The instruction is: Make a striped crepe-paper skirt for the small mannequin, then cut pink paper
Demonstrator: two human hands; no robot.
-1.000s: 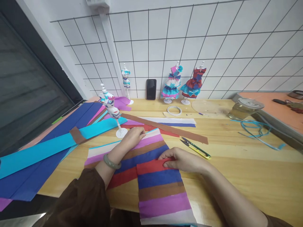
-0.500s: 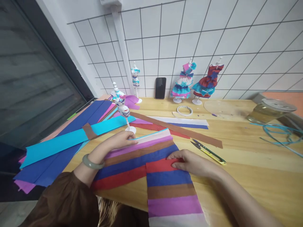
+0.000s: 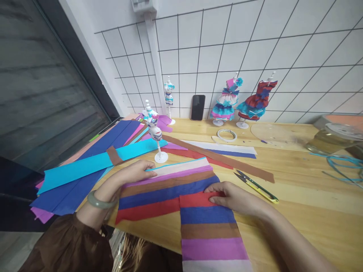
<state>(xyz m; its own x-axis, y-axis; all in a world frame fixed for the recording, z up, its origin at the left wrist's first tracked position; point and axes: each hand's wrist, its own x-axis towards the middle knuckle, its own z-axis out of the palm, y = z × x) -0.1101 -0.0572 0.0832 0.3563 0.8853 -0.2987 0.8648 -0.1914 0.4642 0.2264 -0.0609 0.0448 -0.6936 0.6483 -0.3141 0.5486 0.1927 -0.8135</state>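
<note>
Two sets of layered crepe paper strips lie before me. The upper set (image 3: 167, 190) is banded in light blue, white, purple, brown, blue and red. My left hand (image 3: 141, 170) pinches its top edge near the left end. Overlapping its right part is the lower set (image 3: 210, 230), with red on top, then blue, brown, purple and white, hanging past the table's front edge. The thumb and fingers of my right hand (image 3: 225, 194) grip its red top edge, close to the blue band of the upper set. The fingertips under the paper are hidden.
A small white mannequin (image 3: 154, 130) stands just beyond my left hand. Yellow-handled snips (image 3: 256, 186) lie right of my right hand. Loose paper strips (image 3: 82, 170) cover the left side. Behind are a tape roll (image 3: 227, 135), a phone (image 3: 197, 107) and two dressed mannequins (image 3: 225, 102).
The view has shifted slightly, so most things sit further right. My left hand has slid leftward along the top edge of the upper set. My right hand keeps its grip.
</note>
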